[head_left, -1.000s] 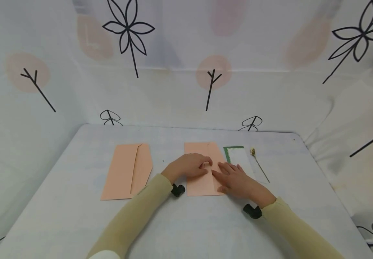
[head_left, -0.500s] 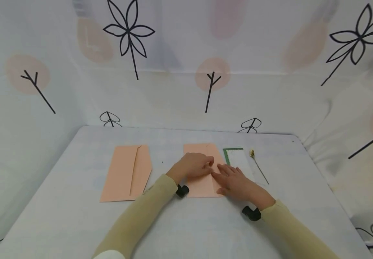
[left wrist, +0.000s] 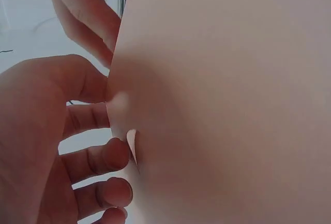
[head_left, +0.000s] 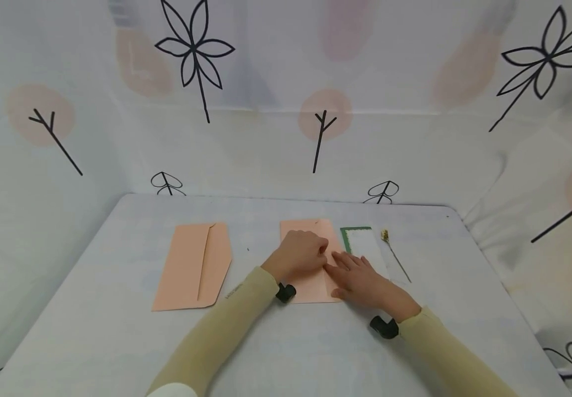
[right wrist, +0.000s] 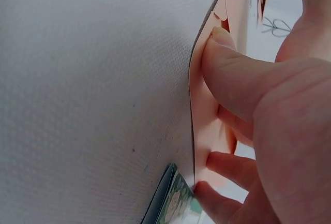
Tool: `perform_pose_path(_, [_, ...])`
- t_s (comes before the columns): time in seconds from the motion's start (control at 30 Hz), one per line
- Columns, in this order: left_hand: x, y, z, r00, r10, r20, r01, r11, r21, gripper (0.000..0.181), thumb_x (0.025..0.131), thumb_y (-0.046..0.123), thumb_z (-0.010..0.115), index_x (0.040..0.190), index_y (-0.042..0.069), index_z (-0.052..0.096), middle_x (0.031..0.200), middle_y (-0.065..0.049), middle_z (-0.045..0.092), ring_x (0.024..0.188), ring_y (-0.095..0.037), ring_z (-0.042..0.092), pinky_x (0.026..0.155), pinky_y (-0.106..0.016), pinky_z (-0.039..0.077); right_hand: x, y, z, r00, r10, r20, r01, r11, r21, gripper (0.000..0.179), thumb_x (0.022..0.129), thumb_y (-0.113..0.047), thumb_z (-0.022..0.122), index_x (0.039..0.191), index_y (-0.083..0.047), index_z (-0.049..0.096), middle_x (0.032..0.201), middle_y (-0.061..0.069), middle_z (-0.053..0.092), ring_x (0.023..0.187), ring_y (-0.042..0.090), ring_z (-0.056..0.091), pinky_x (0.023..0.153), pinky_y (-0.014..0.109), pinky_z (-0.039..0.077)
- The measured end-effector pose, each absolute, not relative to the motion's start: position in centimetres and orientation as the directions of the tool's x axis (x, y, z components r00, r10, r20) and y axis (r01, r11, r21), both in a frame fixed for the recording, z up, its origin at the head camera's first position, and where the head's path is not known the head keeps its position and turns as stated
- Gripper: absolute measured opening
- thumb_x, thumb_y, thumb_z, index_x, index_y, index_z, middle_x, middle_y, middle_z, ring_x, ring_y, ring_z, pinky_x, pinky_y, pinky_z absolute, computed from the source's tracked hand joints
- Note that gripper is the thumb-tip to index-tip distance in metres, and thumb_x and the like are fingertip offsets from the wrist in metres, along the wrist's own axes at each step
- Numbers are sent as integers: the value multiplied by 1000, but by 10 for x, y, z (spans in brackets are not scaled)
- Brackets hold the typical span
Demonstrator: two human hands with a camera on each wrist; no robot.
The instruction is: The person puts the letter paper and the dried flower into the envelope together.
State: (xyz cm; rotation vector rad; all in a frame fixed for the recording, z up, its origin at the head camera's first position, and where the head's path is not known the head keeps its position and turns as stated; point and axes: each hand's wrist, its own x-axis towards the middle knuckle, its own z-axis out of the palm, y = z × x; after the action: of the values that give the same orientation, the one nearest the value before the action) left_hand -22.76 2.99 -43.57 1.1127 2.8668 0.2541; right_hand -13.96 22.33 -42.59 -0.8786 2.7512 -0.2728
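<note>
In the head view, the envelope (head_left: 310,289) lies on the table (head_left: 266,353) in front of you, under both your hands. Your left hand (head_left: 300,252) has its fingers bent in at the envelope's seam (head_left: 326,284); your right hand (head_left: 362,281) lies spread over the part to the right. The card (head_left: 362,242) and the flower (head_left: 396,256) are outside the envelope, on its right, and the other envelope (head_left: 186,270) lies well apart on the left. By the look of it you are early on: the envelope is placed and steadied, but parting its seam seems unfinished, and the card and flower lie loose. Against the frame from a second ago, your left hand has slid a little toward the right one and its fingers have drawn in more tightly; the rest lies much as it did.

In the left wrist view, your left thumb and forefinger pinch the envelope's edge, the forefinger passing behind the paper; the other fingertips sit near a small slit (left wrist: 133,146).

In the right wrist view, your right hand grasps nothing: its thumb and fingertips press on the envelope. The card's corner is just beside the lowest finger; you cannot tell whether they touch.
</note>
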Motion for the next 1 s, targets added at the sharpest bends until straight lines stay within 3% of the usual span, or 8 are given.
perform_pose_path(0.13, [-232, 23, -435, -721, 691, -48, 665, 710, 232, 12, 96, 34, 55, 90, 24, 57, 69, 8, 56, 64, -11, 53, 59, -27, 40, -140, 222, -425, -792, -585, -174, -544, 806, -233, 65, 98, -35, 62, 152, -6, 39, 155, 28, 29, 143, 48, 23, 105, 72, 19])
perform_pose_path(0.4, [-250, 9, -439, -634, 750, -189, 595, 630, 499, 12, 96, 38, 62, 100, 27, 57, 79, 6, 55, 79, -10, 54, 71, -28, 41, -140, 223, -428, -789, -587, -180, -548, 806, -222, 64, 99, -35, 60, 152, -7, 39, 157, 26, 26, 144, 46, 21, 105, 72, 18])
perform_pose_path(0.73, [-252, 12, -439, -612, 748, -259, 557, 639, 531, 24, 92, 41, 70, 105, 27, 56, 90, 4, 57, 87, -12, 53, 77, -28, 41, -136, 228, -431, -806, -578, -131, -547, 811, -208, 63, 97, -37, 64, 147, -4, 46, 155, 23, 33, 143, 43, 28, 105, 72, 20])
perform_pose_path(1.0, [-251, 10, -438, -633, 729, -262, 545, 659, 518, 22, 92, 41, 70, 103, 27, 55, 83, 4, 55, 83, -12, 53, 73, -28, 39, -137, 229, -429, -820, -567, -76, -540, 811, -224, 59, 94, -36, 68, 142, -4, 53, 152, 22, 39, 139, 42, 35, 105, 70, 24])
